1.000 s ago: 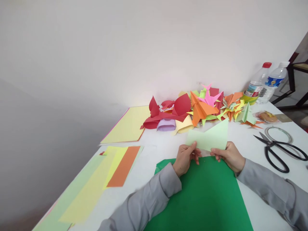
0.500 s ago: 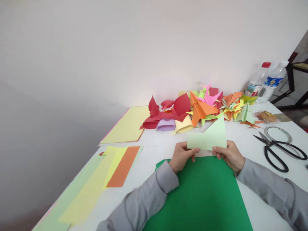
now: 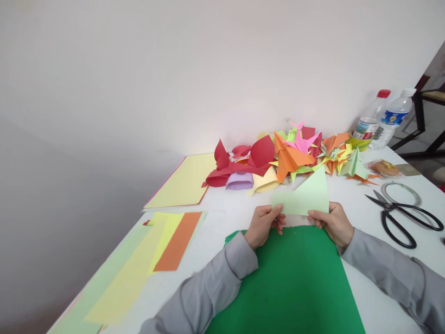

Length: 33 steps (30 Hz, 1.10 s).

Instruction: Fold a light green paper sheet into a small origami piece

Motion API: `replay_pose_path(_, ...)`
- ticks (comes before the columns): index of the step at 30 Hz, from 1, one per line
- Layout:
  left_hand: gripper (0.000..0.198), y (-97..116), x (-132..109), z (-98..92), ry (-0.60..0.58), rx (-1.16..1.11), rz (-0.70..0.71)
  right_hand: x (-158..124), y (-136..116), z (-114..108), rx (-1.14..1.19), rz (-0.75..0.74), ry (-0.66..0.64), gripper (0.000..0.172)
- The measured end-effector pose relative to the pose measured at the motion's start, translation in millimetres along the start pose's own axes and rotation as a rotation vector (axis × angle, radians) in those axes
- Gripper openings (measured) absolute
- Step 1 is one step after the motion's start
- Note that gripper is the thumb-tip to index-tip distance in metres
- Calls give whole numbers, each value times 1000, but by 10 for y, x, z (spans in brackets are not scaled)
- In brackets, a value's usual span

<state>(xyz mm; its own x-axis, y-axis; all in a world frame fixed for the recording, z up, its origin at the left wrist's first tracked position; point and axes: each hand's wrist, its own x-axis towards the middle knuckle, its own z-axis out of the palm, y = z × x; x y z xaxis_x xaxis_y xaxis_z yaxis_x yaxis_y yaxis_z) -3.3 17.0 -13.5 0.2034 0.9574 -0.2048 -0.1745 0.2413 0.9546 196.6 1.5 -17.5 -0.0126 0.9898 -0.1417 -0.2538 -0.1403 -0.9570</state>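
Left grip (image 3: pixel 263 225): pinching the lower left corner of a pale green paper (image 3: pixel 303 199), thumb in front. Right grip (image 3: pixel 335 224): pinching its lower right corner. Paper: being held up near the far edge of a green sheet (image 3: pixel 288 283), over the bench (image 3: pixel 229 202), peaking at upper right. Step, apparently: shaping or checking a fold. Next move, in judgement: calling for aligned edges before pressing. Scissors (image 3: pixel 388 208): lying toward the bench's right edge.

the held paper (image 3: pixel 303 201) is pale mint green, the large sheet (image 3: pixel 292 283) deep plain green, the sleeves (image 3: pixel 205 290) plain grey. the tabletop (image 3: pixel 222 206) is white. one strip (image 3: pixel 179 241) is orange, the folded star (image 3: pixel 303 143) pink, the curled paper (image 3: pixel 263 150) red, one roll (image 3: pixel 239 179) lilac. the scissors' handles (image 3: pixel 399 206) are black; one bottle cap (image 3: pixel 384 93) is red.
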Motion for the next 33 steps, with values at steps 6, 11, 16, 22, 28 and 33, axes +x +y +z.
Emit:
replay_pose_path(6,49,-32,12,-27,14,45,15,-7,-29,12,4,0,4,22)
replay_pose_path(11,54,-30,13,-12,20,51,10,-11,-19,3,0,1,8,23)
replay_pose_path(16,58,-28,15,-8,27,20,5,0,-11,-11,30,8,8,23)
replay_pose_path(22,40,-28,14,-24,10,23,63,2,-53,5,64,38,40,24)
replay_pose_path(28,36,-7,0,-12,25,8,55,-1,-41,-2,42,21,34,24)
replay_pose_path(33,40,28,-1,14,37,-58,11,1,-30,3,36,6,54,27)
